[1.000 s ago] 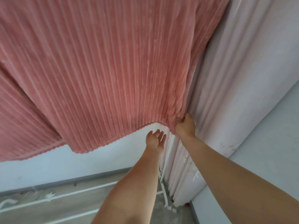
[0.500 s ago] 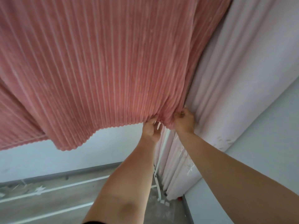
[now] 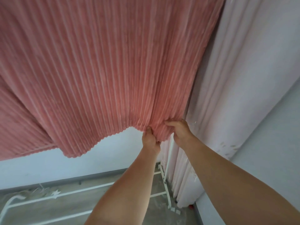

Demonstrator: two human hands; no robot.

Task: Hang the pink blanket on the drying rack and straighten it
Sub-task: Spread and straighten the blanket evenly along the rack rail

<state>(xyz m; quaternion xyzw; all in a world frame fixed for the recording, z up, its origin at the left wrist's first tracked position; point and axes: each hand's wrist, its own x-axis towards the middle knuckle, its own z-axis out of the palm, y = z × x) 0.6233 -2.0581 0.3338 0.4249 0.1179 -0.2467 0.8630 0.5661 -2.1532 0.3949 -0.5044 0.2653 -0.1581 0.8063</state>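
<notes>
Both hands [image 3: 150, 138] [image 3: 179, 133] now bunch the pink blanket's [image 3: 105, 70] lower edge.

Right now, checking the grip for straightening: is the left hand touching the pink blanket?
Touching. The head view shows the left hand pinching the pink blanket at its bunched lower hem.

Pink blanket [image 3: 103, 65] runs off the top and left edges, so whatever it hangs from is out of sight. It covers most of the white rack [image 3: 53, 196]; only low bars and an upright show. Fingertips of left hand [image 3: 150, 138] and right hand [image 3: 179, 132] are buried in bunched cloth at the hem, and both arms are cut by the bottom edge.
</notes>
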